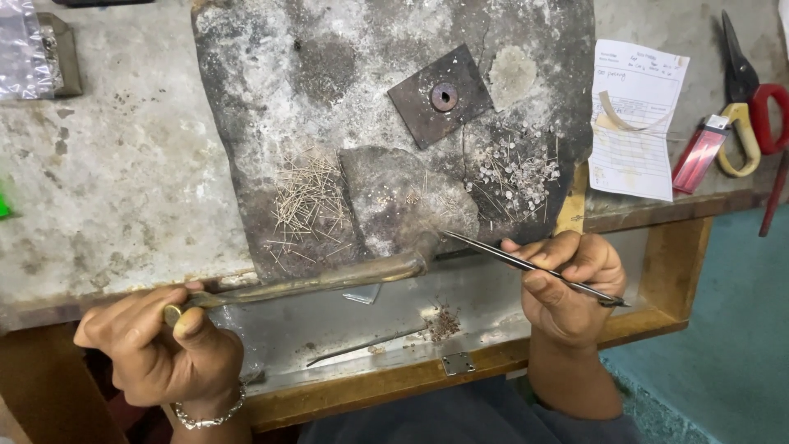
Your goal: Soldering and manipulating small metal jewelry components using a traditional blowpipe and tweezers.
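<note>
The worktop (115, 164) is a worn, stained grey slab with a wooden-framed catch tray (460, 325) set below its front edge, positioned where falling scraps collect; dark filings (444, 322) lie in it. A large charred soldering pad (271, 99) covers the worktop centre and carries a rusted square plate (440, 96), a smaller grey block (394, 197), a pile of straight wire pins (308, 201) to the left and a pile of headed pins (514, 173) to the right, sorted apart for easy picking. The left hand (156, 345) is closed around the end of a brass blowpipe torch (312, 284), whose tip lies at the grey block. The right hand (567, 284) pinches slim tweezers (526, 265), their points aimed at the same block. To the right lie a paper slip (637, 119), scissors (748, 90) and a red lighter (699, 156). The floor (731, 329) is teal.
</note>
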